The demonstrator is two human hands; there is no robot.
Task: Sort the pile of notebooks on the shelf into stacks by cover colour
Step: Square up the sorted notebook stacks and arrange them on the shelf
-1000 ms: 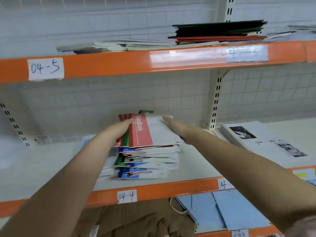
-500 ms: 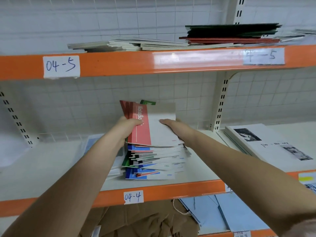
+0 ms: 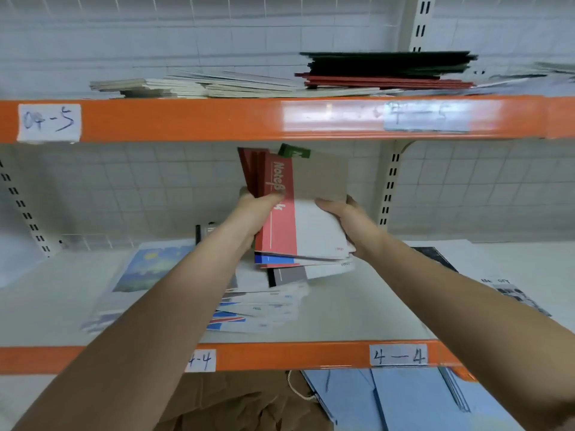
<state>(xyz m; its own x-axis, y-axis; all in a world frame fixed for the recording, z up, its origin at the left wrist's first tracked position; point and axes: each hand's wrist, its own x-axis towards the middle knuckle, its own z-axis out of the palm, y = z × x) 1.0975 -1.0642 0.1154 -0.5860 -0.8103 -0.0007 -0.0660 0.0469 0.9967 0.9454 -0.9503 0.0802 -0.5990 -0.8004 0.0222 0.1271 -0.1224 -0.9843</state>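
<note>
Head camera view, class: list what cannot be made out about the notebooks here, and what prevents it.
- Held bundle: count and lower cover colours, hidden behind the red front cover.
- Cover title: partly hidden by the left hand.
- Shelf pile: left part hidden by the left forearm, print blurred.
- Right hand: fingers behind the bundle.

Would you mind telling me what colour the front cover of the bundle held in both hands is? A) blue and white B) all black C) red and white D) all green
C: the front notebook of the bundle gripped between the left hand and right hand has a red band reading "NoteBook" beside a white panel.
</note>
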